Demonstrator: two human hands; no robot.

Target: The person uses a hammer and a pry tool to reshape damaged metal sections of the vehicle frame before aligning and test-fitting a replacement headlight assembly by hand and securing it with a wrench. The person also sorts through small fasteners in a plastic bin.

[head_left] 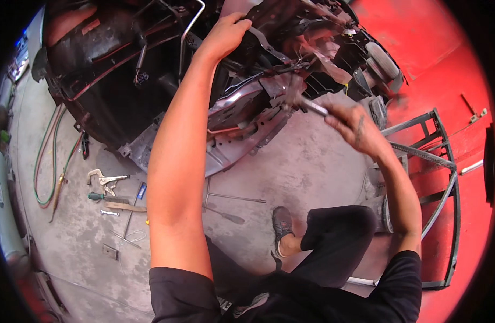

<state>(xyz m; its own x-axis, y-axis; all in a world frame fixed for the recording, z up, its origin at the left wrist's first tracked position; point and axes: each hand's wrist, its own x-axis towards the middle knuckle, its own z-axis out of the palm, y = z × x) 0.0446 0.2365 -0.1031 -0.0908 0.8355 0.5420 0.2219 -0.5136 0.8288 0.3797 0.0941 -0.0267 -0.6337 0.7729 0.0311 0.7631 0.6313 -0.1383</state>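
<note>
Reaching far fwd w/ L arm (172, 156), nearly straight at L elbow (177, 215); angling L hand (224, 36) slightly to R at L wrist (206, 57), w/ back toward cam, exact grip unclear. Flexing R arm (402, 199) at R elbow (413, 239), angled fwd & inward; clenching R hand (358, 131) w/ fingers (340, 126) curled, slightly blurred.

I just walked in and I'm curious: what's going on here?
A person's right hand grips a hammer, its blurred head close to the metal of a stripped car body. Their left hand is up by that body; its grip is unclear. Locking C-clamp pliers and a wooden-handled brush lie on the floor.
</note>
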